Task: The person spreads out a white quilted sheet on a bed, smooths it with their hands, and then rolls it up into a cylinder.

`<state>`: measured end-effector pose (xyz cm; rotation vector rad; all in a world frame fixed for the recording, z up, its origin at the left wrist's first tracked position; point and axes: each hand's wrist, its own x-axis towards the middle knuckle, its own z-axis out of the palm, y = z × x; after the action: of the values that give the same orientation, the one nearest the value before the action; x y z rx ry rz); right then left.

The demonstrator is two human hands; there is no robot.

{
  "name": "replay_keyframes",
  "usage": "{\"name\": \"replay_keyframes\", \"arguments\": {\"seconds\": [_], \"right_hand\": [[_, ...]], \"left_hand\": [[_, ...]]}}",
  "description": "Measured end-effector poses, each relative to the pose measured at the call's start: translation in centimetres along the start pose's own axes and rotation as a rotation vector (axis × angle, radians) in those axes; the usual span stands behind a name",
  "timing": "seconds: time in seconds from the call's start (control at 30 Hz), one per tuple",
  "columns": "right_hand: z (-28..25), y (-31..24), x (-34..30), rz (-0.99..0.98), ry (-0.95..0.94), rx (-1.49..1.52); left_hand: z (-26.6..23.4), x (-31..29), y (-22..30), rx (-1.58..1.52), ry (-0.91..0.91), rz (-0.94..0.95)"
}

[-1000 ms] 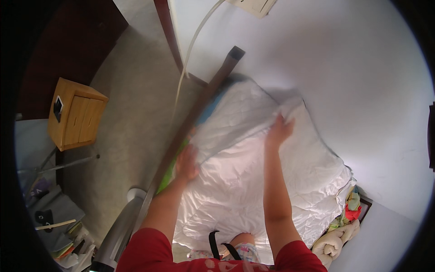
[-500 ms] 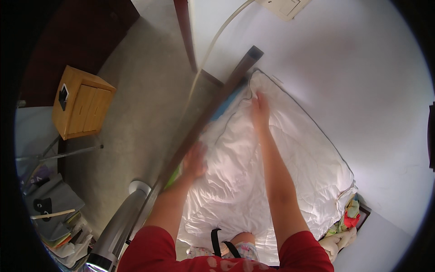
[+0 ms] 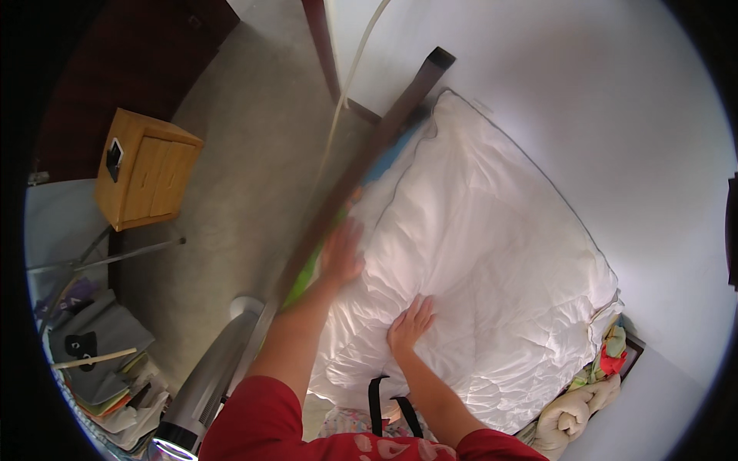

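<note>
the right grip (image 3: 411, 326) lay wide on the white quilt (image 3: 500, 223); the left grip (image 3: 343, 252) was blurred at the quilt's left edge, its hold impossible to tell.

My view comes from the left fisheye camera on my head, looking steeply down and slightly ahead, so my forearms (image 3: 304, 326) rise from the lower edge. It sits near enough that my fingers (image 3: 420, 310) and the white quilt (image 3: 492, 253) take the middle, with gray floor (image 3: 238, 138) leftward and pale wall (image 3: 630, 138) rightward.
</note>
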<state>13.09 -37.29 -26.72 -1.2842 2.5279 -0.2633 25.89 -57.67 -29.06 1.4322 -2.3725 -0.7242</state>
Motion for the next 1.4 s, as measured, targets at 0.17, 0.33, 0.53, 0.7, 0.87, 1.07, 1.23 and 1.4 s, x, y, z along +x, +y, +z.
{"name": "replay_keyframes", "arguments": {"seconds": [0.17,0.33,0.53,0.7,0.87,1.07,1.23,1.4], "right_hand": [[1.9,0.7,-0.2,-0.02,0.105,-0.024],[3.0,1.1,-0.2,-0.047,0.231,-0.01],[3.5,1.6,-0.1,-0.097,0.264,0.014],[3.4,1.1,-0.1,-0.112,0.308,0.061],[3.0,1.7,-0.1,-0.097,0.314,0.055],[0.1,3.7,-2.4,-0.269,0.365,0.463],[-3.4,7.0,-7.5,-0.234,0.357,0.32],[-0.4,8.6,-8.5,-0.142,0.155,-0.032]], "left_hand": [[0.1,0.1,0.1,0.025,0.088,0.044],[0.5,0.1,-0.2,0.033,0.123,0.051],[0.4,0.1,0.2,0.054,0.191,0.023],[-0.2,-2.2,2.1,0.1,0.263,-0.109],[-3.8,-9.0,9.0,-0.038,-0.041,-0.516],[-6.0,-11.1,9.2,-0.17,0.044,-0.409],[-5.5,-9.5,2.3,0.095,0.153,-0.681],[0.2,-10.0,-0.4,0.394,0.35,-0.635]]}}
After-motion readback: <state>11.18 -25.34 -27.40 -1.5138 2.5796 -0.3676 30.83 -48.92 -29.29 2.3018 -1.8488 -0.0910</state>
